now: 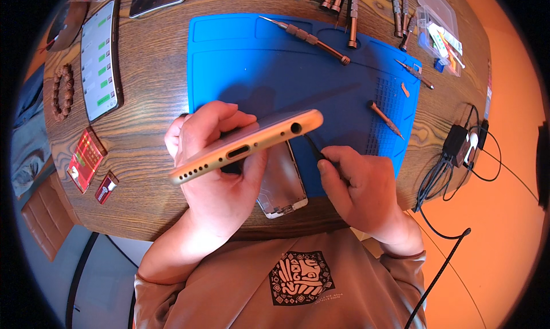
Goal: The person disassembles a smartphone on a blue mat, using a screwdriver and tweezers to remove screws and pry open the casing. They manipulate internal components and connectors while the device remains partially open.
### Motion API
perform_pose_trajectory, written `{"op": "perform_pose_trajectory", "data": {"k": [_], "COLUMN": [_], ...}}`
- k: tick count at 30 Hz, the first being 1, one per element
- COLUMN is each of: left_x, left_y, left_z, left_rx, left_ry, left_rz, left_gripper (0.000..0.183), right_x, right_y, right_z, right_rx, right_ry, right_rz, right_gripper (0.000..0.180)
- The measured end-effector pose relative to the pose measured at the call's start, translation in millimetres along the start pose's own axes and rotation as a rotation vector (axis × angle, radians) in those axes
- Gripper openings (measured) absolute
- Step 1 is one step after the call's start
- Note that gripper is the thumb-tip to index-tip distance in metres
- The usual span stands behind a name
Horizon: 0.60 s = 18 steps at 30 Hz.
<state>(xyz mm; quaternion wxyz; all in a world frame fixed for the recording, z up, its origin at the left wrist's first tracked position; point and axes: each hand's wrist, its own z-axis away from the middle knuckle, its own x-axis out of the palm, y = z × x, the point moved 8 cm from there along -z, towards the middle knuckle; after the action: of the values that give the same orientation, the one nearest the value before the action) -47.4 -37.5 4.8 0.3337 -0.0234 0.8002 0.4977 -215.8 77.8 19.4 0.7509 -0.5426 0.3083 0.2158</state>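
Note:
My left hand (219,200) grips a gold smartphone (206,161) and tilts it up, so its bottom edge with charging port, headphone jack and speaker holes faces the camera. To its right, my right hand (361,187) pinches a thin black tool (316,150), probably tweezers; its tip lies just under the phone's jack end, partly hidden. A detached phone display assembly (283,187), its metal backing up, lies below the hands at the near edge of the blue silicone repair mat (279,75). Beyond the phone, a bronze precision screwdriver (309,39) rests across the mat.
Several more screwdrivers (353,19) lie at the back and right. A clear plastic box (442,41) stands back right, cables with a black adapter (455,144) at right. Left are a lit phone (99,62), bead bracelet (63,92), red packet (86,161) and lighter (106,188).

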Motion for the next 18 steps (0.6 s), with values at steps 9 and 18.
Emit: {"op": "perform_pose_trajectory", "data": {"k": [9, 18], "left_x": [0, 3], "left_y": [-1, -5], "left_z": [1, 6], "left_rx": [-0.014, -0.072], "left_ry": [0.019, -0.091], "left_rz": [0.016, 0.004], "left_gripper": [0.064, 0.063], "right_x": [2, 12], "right_y": [-9, -10], "right_z": [-20, -17], "right_rx": [-0.306, -0.316], "right_ry": [0.064, 0.015], "right_rz": [0.093, 0.134], "right_gripper": [0.017, 0.021]}}
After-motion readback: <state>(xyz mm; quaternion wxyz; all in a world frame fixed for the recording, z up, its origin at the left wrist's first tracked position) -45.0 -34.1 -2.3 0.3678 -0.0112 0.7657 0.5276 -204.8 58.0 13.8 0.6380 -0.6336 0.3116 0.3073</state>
